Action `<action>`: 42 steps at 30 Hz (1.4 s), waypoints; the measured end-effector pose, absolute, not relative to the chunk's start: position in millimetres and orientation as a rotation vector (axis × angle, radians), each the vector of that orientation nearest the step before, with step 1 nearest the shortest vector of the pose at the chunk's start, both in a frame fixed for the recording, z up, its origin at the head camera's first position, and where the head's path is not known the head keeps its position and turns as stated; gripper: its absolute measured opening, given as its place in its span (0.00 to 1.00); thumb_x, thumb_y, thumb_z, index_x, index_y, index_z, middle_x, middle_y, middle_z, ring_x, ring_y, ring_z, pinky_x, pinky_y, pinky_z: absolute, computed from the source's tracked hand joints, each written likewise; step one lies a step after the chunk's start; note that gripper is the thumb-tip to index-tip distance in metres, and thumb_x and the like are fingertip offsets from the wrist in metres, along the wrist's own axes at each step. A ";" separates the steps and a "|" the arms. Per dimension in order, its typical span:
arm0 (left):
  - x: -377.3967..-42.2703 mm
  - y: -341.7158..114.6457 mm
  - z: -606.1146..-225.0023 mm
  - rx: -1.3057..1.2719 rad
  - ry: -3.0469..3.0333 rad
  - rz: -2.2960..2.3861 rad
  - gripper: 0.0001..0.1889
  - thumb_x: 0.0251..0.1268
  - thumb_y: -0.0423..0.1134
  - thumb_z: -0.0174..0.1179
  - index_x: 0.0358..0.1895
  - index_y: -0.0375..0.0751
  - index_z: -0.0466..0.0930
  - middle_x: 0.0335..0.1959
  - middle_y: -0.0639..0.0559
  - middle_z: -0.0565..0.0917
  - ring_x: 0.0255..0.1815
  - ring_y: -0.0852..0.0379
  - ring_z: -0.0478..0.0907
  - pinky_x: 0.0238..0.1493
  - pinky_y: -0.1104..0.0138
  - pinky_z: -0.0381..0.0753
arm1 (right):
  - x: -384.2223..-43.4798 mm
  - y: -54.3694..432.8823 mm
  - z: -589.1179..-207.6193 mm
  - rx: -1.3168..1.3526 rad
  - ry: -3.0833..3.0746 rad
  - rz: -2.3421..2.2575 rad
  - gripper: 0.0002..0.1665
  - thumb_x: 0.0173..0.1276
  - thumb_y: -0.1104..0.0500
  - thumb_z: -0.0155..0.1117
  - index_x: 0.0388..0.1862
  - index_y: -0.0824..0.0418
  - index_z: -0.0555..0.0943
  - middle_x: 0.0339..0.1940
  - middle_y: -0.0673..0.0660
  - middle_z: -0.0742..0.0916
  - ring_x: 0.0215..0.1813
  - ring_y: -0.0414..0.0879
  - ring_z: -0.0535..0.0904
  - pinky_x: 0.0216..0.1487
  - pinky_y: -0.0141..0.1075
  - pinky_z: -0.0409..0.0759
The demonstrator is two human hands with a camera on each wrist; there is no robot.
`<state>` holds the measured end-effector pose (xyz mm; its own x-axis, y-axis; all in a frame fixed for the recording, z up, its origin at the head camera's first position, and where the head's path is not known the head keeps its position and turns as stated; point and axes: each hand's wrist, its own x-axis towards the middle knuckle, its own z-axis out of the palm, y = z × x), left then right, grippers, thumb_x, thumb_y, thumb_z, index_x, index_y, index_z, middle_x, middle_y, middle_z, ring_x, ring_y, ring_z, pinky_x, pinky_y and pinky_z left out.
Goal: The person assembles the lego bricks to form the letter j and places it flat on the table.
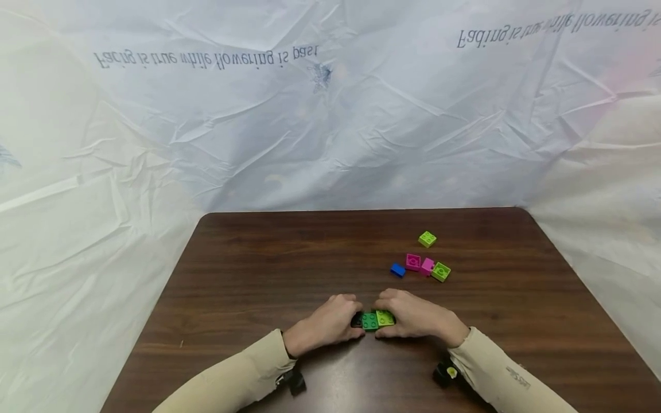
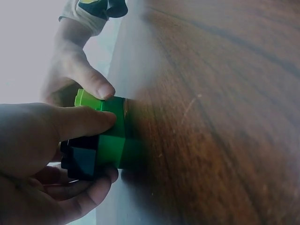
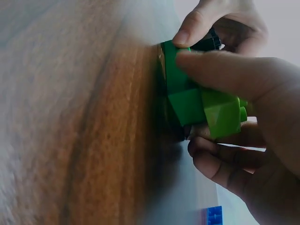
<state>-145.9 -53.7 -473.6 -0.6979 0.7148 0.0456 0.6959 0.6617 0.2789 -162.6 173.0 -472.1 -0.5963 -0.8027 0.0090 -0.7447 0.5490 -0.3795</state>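
A small assembly of toy building bricks stands near the middle of the table, between both hands. Its base is a long green brick, with a black brick on the left end and a lime brick on the right end. Bare green studs show between these two. My left hand grips the black end, thumb on the near side and fingers behind. From the other side my right hand holds the lime end the same way. Both thumbs press against the green brick's near side, in the wrist views.
Beyond the right hand lie a blue brick, a magenta brick, a pink brick and an upturned lime brick. Another lime brick sits farther back. White sheeting hangs around the brown table.
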 end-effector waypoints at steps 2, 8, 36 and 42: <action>-146.0 -53.6 -473.0 1.200 2.811 0.419 0.13 0.57 0.49 0.70 0.38 0.45 0.84 0.30 0.57 0.78 0.27 0.68 0.73 0.26 0.78 0.70 | -162.9 175.5 -469.9 -1.323 2.636 -0.552 0.29 0.62 0.38 0.68 0.53 0.57 0.82 0.43 0.45 0.81 0.43 0.34 0.75 0.44 0.31 0.78; -146.6 -52.6 -470.8 1.210 2.823 0.407 0.14 0.57 0.50 0.70 0.38 0.44 0.84 0.30 0.58 0.78 0.26 0.68 0.73 0.25 0.77 0.70 | -170.3 186.7 -458.2 -1.315 2.761 -0.617 0.32 0.64 0.36 0.63 0.55 0.59 0.81 0.51 0.49 0.83 0.53 0.42 0.79 0.50 0.40 0.80; -143.1 -58.0 -475.9 1.246 2.828 0.419 0.15 0.56 0.50 0.71 0.39 0.43 0.85 0.31 0.57 0.79 0.29 0.68 0.75 0.27 0.78 0.73 | -206.8 240.3 -438.0 -0.997 3.070 -0.674 0.38 0.63 0.41 0.67 0.65 0.62 0.74 0.59 0.62 0.80 0.50 0.53 0.80 0.49 0.50 0.81; -143.7 -57.6 -475.6 1.241 2.829 0.420 0.15 0.55 0.49 0.71 0.39 0.43 0.85 0.32 0.57 0.79 0.29 0.68 0.75 0.27 0.78 0.72 | -215.2 250.5 -439.1 -0.887 3.115 -0.632 0.38 0.63 0.41 0.68 0.64 0.63 0.74 0.59 0.63 0.79 0.49 0.55 0.79 0.49 0.52 0.80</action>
